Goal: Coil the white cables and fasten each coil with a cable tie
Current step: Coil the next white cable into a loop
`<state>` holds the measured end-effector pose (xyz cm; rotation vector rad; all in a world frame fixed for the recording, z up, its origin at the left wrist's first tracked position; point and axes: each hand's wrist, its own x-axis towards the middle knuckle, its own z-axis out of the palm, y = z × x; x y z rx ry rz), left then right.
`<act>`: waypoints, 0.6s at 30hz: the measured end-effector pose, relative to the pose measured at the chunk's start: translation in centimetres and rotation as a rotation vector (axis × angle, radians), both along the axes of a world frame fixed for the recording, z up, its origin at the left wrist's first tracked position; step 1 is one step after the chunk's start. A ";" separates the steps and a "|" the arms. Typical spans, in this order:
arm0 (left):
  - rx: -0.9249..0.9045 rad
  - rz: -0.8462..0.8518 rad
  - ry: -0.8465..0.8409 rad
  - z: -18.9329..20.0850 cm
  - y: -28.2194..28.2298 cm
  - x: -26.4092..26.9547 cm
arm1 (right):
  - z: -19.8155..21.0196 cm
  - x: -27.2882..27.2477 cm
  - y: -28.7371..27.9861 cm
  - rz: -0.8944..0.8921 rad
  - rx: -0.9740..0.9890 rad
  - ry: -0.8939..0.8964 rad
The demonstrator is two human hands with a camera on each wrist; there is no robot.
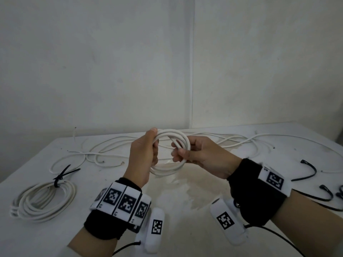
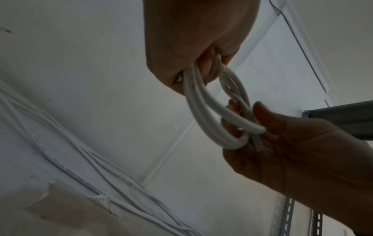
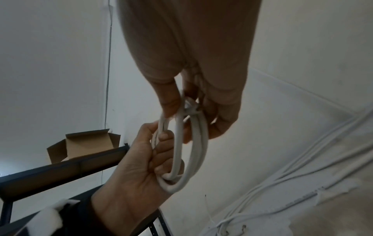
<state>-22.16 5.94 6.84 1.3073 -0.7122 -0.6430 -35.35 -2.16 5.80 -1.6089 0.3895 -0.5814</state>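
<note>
A small coil of white cable (image 1: 173,140) is held up above the table between both hands. My left hand (image 1: 146,151) grips the coil's left side with fingers curled round its loops (image 2: 199,102). My right hand (image 1: 189,151) pinches the coil's right side (image 3: 193,143), thumb and fingers wrapped on the strands. A finished coil (image 1: 42,201) lies at the front left, fastened with a black cable tie (image 1: 62,176). Loose white cables (image 1: 115,145) sprawl across the back of the table. Black cable ties (image 1: 308,171) lie at the right.
The white table (image 1: 185,197) stands against a white wall; its middle is stained. Loose cables (image 1: 241,140) stretch to the back right. A dark metal shelf (image 3: 60,169) with an open cardboard box (image 3: 86,145) stands to the left.
</note>
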 end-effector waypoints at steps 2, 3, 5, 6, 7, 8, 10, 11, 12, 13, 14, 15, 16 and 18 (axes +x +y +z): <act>0.005 0.016 -0.033 -0.3 0.1 -0.1 | 0.0 0.1 0.1 -0.066 -0.024 0.037; 0.006 0.025 -0.044 -0.4 0.2 -0.2 | 0.0 0.1 0.1 -0.094 -0.070 0.063; 0.006 0.043 -0.055 -0.7 0.2 -0.2 | 0.0 0.1 0.1 -0.122 -0.160 0.098; 0.004 0.048 -0.056 -0.8 0.2 -0.2 | -0.1 0.2 0.1 -0.142 -0.191 0.105; 0.004 0.049 -0.053 -0.9 0.2 -0.3 | -0.1 0.2 0.0 -0.168 -0.209 0.100; 0.008 0.048 -0.044 -1.0 0.2 -0.3 | -0.2 0.2 0.0 -0.187 -0.209 0.093; 0.013 0.044 -0.015 -1.0 0.2 -0.5 | -0.2 0.2 -0.2 -0.159 -0.139 0.073; 0.011 0.041 -0.006 -1.0 0.3 -0.6 | -0.2 0.1 -0.3 -0.123 -0.083 0.059; 0.008 0.039 -0.005 -0.9 0.3 -0.6 | -0.3 0.1 -0.3 -0.090 -0.020 0.043; 0.004 0.039 -0.011 -0.9 0.3 -0.7 | -0.4 0.0 -0.4 -0.065 0.046 0.028; 0.002 0.039 -0.020 -0.9 0.3 -0.8 | -0.5 -0.1 -0.4 -0.046 0.104 0.019; 0.001 0.039 -0.031 -0.9 0.3 -0.8 | -0.5 -0.1 -0.4 -0.027 0.147 0.016; -0.002 0.038 -0.046 -1.0 0.4 -0.8 | -0.5 -0.1 -0.4 -0.006 0.180 0.015; -0.006 0.034 -0.065 -1.0 0.4 -0.7 | -0.3 -0.1 -0.1 0.046 0.257 -0.003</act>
